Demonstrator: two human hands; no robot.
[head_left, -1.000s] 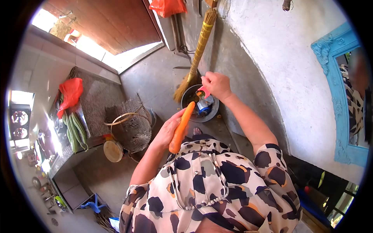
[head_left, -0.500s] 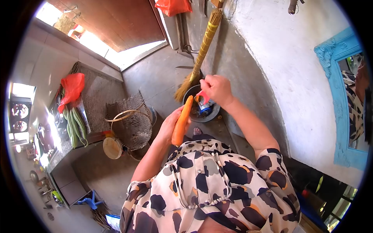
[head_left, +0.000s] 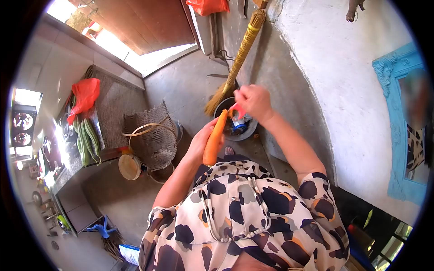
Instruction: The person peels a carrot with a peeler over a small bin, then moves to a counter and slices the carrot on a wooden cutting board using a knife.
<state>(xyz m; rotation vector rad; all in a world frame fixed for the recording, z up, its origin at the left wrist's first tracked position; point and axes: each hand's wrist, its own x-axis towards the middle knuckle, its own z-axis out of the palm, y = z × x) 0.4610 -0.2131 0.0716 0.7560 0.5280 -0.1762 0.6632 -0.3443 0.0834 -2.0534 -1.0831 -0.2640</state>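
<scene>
My left hand [head_left: 202, 141] is wrapped round an orange carrot [head_left: 214, 142], held at a slant with its thin tip pointing up and away from me. To the right of that tip, my right hand [head_left: 254, 103] is closed on a small red peeler [head_left: 236, 108], its head close to the carrot's far end. Whether the blade touches the carrot, I cannot tell. Below both hands, a dark bin [head_left: 246, 132] on the floor holds scraps and a blue-and-white wrapper [head_left: 239, 123].
A straw broom [head_left: 242, 54] leans over beside the bin. Left of me are a woven basket [head_left: 151, 137] and a pale round container [head_left: 129, 167]. Long green gourds [head_left: 87, 140] and a red bag [head_left: 86, 97] lie on the counter. A blue-framed mirror [head_left: 389, 113] hangs right.
Both hands keep their grips. The right hand and peeler have shifted only slightly near the carrot's tip. The whole view has moved a little with my head.
</scene>
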